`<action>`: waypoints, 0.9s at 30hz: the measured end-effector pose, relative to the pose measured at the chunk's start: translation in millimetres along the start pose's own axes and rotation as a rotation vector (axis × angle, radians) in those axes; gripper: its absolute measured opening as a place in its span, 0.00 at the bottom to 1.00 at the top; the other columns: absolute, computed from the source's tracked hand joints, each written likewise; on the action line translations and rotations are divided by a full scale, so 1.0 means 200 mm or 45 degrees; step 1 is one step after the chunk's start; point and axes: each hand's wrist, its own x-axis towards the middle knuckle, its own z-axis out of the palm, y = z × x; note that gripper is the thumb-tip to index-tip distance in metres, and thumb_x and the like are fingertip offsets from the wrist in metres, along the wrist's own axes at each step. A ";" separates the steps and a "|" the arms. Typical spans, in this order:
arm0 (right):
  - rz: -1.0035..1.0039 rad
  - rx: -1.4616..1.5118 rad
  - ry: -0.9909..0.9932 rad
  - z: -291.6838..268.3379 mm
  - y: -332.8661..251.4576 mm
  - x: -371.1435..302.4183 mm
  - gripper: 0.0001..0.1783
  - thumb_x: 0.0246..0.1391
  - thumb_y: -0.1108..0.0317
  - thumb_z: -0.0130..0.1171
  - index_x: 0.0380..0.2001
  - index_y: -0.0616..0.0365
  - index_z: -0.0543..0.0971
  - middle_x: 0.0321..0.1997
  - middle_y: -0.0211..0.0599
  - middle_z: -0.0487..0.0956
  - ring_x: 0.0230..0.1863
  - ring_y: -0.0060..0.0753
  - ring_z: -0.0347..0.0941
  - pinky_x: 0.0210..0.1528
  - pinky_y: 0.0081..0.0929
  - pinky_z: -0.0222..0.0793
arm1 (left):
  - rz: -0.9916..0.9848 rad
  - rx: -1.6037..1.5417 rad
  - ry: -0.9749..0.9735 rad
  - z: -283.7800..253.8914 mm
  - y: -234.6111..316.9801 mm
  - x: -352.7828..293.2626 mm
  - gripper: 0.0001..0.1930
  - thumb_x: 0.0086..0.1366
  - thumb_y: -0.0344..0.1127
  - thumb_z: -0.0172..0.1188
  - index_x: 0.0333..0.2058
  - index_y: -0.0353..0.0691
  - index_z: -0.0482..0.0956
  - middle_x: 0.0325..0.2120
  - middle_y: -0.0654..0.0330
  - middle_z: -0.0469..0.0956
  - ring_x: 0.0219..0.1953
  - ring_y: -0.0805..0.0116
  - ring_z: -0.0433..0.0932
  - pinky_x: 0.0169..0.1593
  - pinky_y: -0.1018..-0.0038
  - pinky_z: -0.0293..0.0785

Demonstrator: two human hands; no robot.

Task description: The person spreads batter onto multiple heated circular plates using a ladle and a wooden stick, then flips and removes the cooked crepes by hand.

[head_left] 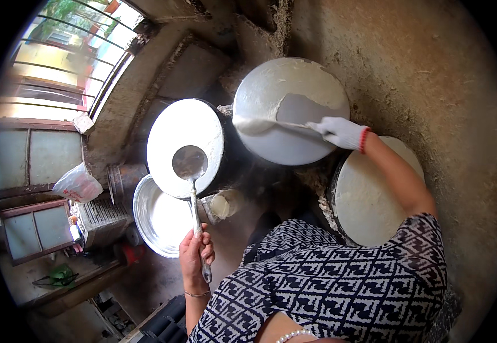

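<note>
My left hand point(197, 251) is bare and closed around the handle of a metal ladle point(196, 206). The ladle's round bowl lies over the bright white round griddle point(185, 123) at the left. On my right hand point(343, 132) is a white knit glove with a red cuff. Its fingers grip a long, flat, pale spatula point(254, 125), slightly smeared by motion. The spatula reaches leftward across the far round griddle point(283, 148). A thin white layer point(271, 77) coats that griddle, and a smooth greyish patch shows in it. Whether the spatula touches the surface I cannot tell.
A third white-coated round griddle point(374, 194) lies under my right forearm. A metal basin point(140, 212) holding white liquid stands beside the left griddle, near a small pale container point(221, 206). A rough brown wall point(431, 74) rises at the right, and a barred window point(60, 63) is upper left.
</note>
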 end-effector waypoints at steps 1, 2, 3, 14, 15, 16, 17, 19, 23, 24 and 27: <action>-0.058 -0.027 -0.032 -0.02 0.02 -0.10 0.05 0.54 0.74 0.53 0.35 0.58 0.75 0.33 0.52 0.72 0.37 0.54 0.70 0.42 0.40 0.67 | -0.002 0.028 0.003 0.00 0.01 0.00 0.14 0.72 0.34 0.48 0.50 0.31 0.71 0.26 0.64 0.69 0.15 0.82 0.62 0.15 0.84 0.61; -0.009 0.011 0.112 -0.02 0.04 -0.13 0.05 0.53 0.74 0.53 0.34 0.58 0.74 0.32 0.52 0.72 0.37 0.54 0.70 0.42 0.40 0.67 | -0.003 0.057 0.005 0.00 0.02 0.01 0.14 0.72 0.34 0.48 0.50 0.31 0.71 0.26 0.64 0.69 0.15 0.82 0.62 0.15 0.84 0.61; 0.054 0.043 0.268 0.00 0.07 -0.18 0.04 0.53 0.75 0.53 0.33 0.59 0.74 0.32 0.52 0.73 0.37 0.54 0.70 0.42 0.40 0.67 | 0.001 0.057 -0.022 0.02 0.03 0.04 0.14 0.72 0.34 0.48 0.49 0.31 0.71 0.26 0.64 0.70 0.15 0.82 0.62 0.15 0.84 0.60; 0.285 -0.172 0.686 0.48 -0.11 -0.58 0.05 0.58 0.66 0.54 0.37 0.54 0.74 0.32 0.45 0.73 0.34 0.54 0.72 0.37 0.43 0.68 | 0.015 0.130 -0.232 -0.21 0.14 0.18 0.14 0.72 0.34 0.49 0.50 0.31 0.71 0.26 0.64 0.70 0.14 0.83 0.61 0.15 0.85 0.60; 0.369 -0.236 0.770 0.56 -0.12 -0.58 0.07 0.59 0.65 0.54 0.40 0.52 0.75 0.32 0.44 0.73 0.35 0.54 0.72 0.38 0.44 0.68 | 0.015 0.142 -0.239 -0.27 0.14 0.20 0.14 0.72 0.34 0.49 0.49 0.31 0.71 0.26 0.64 0.70 0.14 0.83 0.61 0.15 0.85 0.60; 0.600 -0.303 0.741 0.60 -0.26 -0.50 0.16 0.58 0.63 0.54 0.49 0.48 0.74 0.34 0.48 0.77 0.36 0.55 0.74 0.38 0.46 0.70 | 0.021 0.157 -0.226 -0.33 0.15 0.20 0.14 0.72 0.34 0.49 0.49 0.31 0.71 0.26 0.64 0.70 0.14 0.83 0.61 0.15 0.85 0.60; 0.955 -0.164 0.674 0.64 -0.42 -0.40 0.21 0.56 0.61 0.56 0.53 0.47 0.71 0.32 0.51 0.79 0.34 0.57 0.76 0.35 0.48 0.71 | 0.023 0.137 -0.210 -0.40 0.15 0.19 0.13 0.72 0.34 0.49 0.49 0.31 0.71 0.25 0.64 0.70 0.15 0.83 0.61 0.15 0.85 0.60; 0.800 0.088 1.003 0.83 -0.57 -0.21 0.16 0.50 0.59 0.61 0.39 0.54 0.77 0.25 0.51 0.79 0.30 0.57 0.76 0.32 0.49 0.71 | 0.009 0.120 -0.207 -0.56 0.19 0.19 0.13 0.72 0.34 0.49 0.49 0.32 0.70 0.25 0.63 0.70 0.14 0.83 0.61 0.15 0.84 0.60; 0.683 1.143 1.191 1.29 -0.82 0.55 0.18 0.50 0.56 0.65 0.19 0.56 0.75 0.13 0.33 0.72 0.12 0.24 0.65 0.15 0.28 0.60 | 0.035 0.139 -0.275 -0.89 0.23 0.20 0.13 0.71 0.33 0.48 0.49 0.31 0.69 0.25 0.63 0.69 0.15 0.82 0.62 0.13 0.83 0.61; 0.697 1.647 1.149 1.32 -0.88 0.69 0.18 0.52 0.56 0.64 0.18 0.55 0.74 0.13 0.27 0.71 0.11 0.21 0.63 0.13 0.26 0.58 | 0.026 0.126 -0.276 -0.95 0.25 0.20 0.13 0.71 0.33 0.48 0.49 0.31 0.69 0.25 0.63 0.69 0.15 0.82 0.62 0.13 0.83 0.61; 0.738 1.908 1.442 1.44 -0.89 0.89 0.15 0.54 0.57 0.62 0.24 0.56 0.74 0.19 0.26 0.71 0.09 0.18 0.60 0.08 0.23 0.54 | -0.004 0.106 -0.243 -1.10 0.30 0.17 0.13 0.70 0.31 0.47 0.50 0.30 0.69 0.25 0.63 0.68 0.14 0.81 0.62 0.13 0.83 0.61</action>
